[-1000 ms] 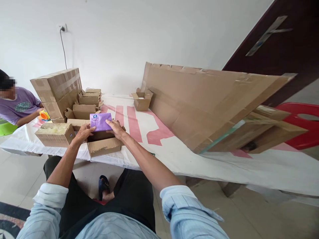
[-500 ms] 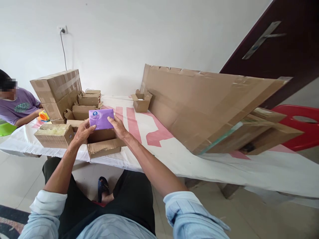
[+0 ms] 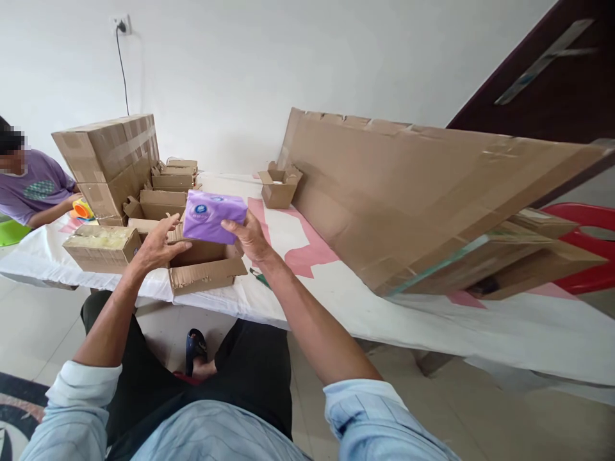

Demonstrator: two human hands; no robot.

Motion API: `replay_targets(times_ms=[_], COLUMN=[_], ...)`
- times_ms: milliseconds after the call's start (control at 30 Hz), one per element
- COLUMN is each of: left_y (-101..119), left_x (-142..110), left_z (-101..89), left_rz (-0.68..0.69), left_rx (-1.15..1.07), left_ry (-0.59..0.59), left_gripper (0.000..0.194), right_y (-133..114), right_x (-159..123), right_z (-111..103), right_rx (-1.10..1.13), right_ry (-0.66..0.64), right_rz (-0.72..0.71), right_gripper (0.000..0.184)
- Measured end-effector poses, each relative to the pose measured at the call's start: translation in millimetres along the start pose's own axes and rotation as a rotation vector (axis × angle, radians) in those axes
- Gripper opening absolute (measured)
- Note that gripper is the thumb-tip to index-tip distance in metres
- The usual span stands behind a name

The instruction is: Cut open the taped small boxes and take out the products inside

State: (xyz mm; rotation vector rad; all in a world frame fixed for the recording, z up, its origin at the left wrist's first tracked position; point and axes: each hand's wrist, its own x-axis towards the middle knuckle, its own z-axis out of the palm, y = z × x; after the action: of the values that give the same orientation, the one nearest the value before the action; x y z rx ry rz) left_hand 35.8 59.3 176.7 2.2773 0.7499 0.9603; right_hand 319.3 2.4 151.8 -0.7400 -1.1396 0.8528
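A purple tissue pack (image 3: 211,221) with a blue round logo is held up in my right hand (image 3: 252,237), thumb across its front and fingers behind its right end. My left hand (image 3: 161,243) is just off the pack's left side, its thumb and fingers apart, holding nothing. Right below the pack stands an open cardboard box (image 3: 206,276), its front flap toward me; the pack and my hands hide part of its inside. Left of my left hand lies a closed cardboard box (image 3: 102,248) with yellowish tape on top.
Several open boxes (image 3: 163,203) and stacked closed cartons (image 3: 108,157) fill the left of the cloth-covered table (image 3: 331,307). A small open box (image 3: 279,189) stands beside a large cardboard sheet (image 3: 398,186). At far left, a person (image 3: 41,189) has a hand near an orange-yellow tape dispenser (image 3: 82,209).
My left hand has let go of the tissue pack and opened. My right hand has moved the pack slightly right and up, turning it so its top shows. The view has shifted a little.
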Motion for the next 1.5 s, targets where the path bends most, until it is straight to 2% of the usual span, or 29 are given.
replay_targets(times_ms=[33, 100, 200, 267, 367, 533, 833, 1100, 1200, 1333, 1433, 1500], left_y=[1, 6, 18, 23, 20, 9, 23, 32, 42, 52, 35, 12], left_x=[-3, -11, -21, -24, -27, -42, -55, -56, -47, -26, -11, -5], left_z=[2.4, 12.5, 33.3, 43.2, 44.9, 28.0, 8.2, 2.4, -1.4, -8.7, -19.8, -28.7], left_rz=[-0.028, -0.073, -0.074, -0.068, -0.083, -0.038, -0.024, -0.107, -0.141, -0.157, -0.24, -0.381], left_rx=[0.131, 0.324, 0.473, 0.523, 0.513, 0.36, 0.33, 0.32, 0.257, 0.241, 0.294, 0.273], left_ry=[-0.045, -0.211, -0.475, -0.552, -0.513, -0.496, -0.48, -0.512, -0.433, -0.174, 0.074, 0.185], left_gripper=[0.087, 0.082, 0.07, 0.058, 0.055, 0.066, 0.075, 0.094, 0.082, 0.05, 0.044, 0.05], right_y=[-2, -4, -1, 5, 20, 48, 103, 136, 144, 154, 161, 165], right_x=[3, 10, 18, 19, 17, 13, 11, 14, 13, 6, 1, 0], right_z=[-6, -20, -39, -50, -66, -81, -70, -70, -70, -71, -72, -73], right_rx=[0.01, 0.029, 0.043, 0.045, 0.046, 0.076, 0.239, 0.279, 0.298, 0.308, 0.263, 0.219], right_ry=[0.036, 0.1, 0.161, 0.2, 0.26, 0.333, 0.339, 0.387, 0.407, 0.438, 0.423, 0.409], right_rz=[-0.009, -0.035, -0.069, -0.059, -0.019, 0.036, 0.146, 0.224, 0.231, 0.236, 0.24, 0.232], right_gripper=[0.078, 0.076, 0.077, 0.077, 0.073, 0.068, 0.071, 0.074, 0.07, 0.063, 0.061, 0.063])
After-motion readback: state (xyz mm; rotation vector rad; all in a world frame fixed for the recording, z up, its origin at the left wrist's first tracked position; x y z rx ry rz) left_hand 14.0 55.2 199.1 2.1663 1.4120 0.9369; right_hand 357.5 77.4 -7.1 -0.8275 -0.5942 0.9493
